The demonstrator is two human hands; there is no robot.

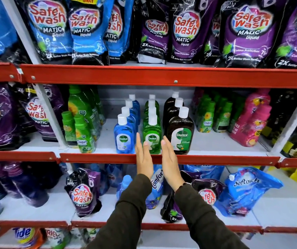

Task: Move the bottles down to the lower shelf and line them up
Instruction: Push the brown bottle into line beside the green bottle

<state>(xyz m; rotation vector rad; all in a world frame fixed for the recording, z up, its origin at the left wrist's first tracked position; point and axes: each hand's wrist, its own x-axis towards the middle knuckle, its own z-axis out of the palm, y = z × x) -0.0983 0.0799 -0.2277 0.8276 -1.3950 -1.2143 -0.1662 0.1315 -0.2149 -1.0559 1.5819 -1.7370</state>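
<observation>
Three rows of Dettol bottles stand on the middle shelf (108,141), running front to back: blue bottles (124,139), green bottles (152,133) and dark brown bottles (181,135), all with white caps. My left hand (144,157) and my right hand (170,159) are flat with fingers straight, palms facing each other. They flank the front green bottle at the shelf's red front edge (90,157). Neither hand holds anything. The lower shelf (54,203) lies below my forearms.
Green Comfort bottles (83,135) stand left of the Dettol rows, more green and pink bottles (248,123) to the right. Safewash pouches (185,33) fill the top shelf. On the lower shelf lie a Safewash pouch (82,193), a blue Comfort bottle (155,186) and a Softouch pouch (246,187).
</observation>
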